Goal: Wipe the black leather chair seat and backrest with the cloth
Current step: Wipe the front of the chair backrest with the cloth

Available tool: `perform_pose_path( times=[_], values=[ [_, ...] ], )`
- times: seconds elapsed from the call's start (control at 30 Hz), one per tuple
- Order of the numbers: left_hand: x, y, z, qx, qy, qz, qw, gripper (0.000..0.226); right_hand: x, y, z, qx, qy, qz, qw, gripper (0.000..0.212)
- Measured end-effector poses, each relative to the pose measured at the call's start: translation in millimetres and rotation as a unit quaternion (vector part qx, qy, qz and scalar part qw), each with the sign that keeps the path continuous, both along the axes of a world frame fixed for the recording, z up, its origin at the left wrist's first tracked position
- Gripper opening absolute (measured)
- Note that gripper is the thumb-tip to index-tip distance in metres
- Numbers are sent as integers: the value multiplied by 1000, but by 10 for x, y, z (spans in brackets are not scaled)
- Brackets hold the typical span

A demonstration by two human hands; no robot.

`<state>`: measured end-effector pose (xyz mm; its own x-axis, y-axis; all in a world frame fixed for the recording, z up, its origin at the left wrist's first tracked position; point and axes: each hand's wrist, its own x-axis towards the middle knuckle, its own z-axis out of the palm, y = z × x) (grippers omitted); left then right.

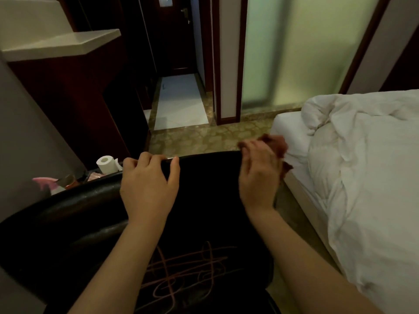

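1. Hotel-style bedroom: patterned tile floor [204, 134], frosted glass partition [294, 53], dark wooden entrance door [179, 35] at the end of a short corridor.
2. Black leather chair [204, 189], centre foreground; the person stands behind its backrest, whose top edge runs across mid-frame.
3. Left hand [148, 184]: fingers curled over the backrest's top edge, gripping it.
4. Right hand [260, 171]: blurred, at the backrest's right corner, fingers closed round a reddish-brown cloth [275, 143] bunched against that corner.
5. Bed [362, 177] with rumpled white duvet, right of chair.
6. Toilet paper roll [106, 164], left, just beyond the chair.
7. Dark wood cabinet with pale countertop [63, 44], upper left.
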<state>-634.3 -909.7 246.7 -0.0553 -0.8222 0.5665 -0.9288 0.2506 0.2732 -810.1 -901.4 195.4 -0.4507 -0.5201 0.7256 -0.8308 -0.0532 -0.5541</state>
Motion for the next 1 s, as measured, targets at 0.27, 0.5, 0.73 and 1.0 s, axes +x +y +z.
perform_pose_path(
  times=[0.27,0.5,0.73,1.0],
  values=[
    [58,19,2,-19,-5,11,1000,41,56,12,-220,-17,211,115,971,45],
    [-153,101,-199,-20,16,-36,999,44,-36,457,-672,-60,-97,28,993,41],
    [-331,502,-791,-73,-10,-147,986,39,87,951,-1470,33,-387,-7,922,23],
    [-541,523,-810,-68,-31,-118,990,41,171,623,-848,-23,-304,-4,952,36]
  ],
)
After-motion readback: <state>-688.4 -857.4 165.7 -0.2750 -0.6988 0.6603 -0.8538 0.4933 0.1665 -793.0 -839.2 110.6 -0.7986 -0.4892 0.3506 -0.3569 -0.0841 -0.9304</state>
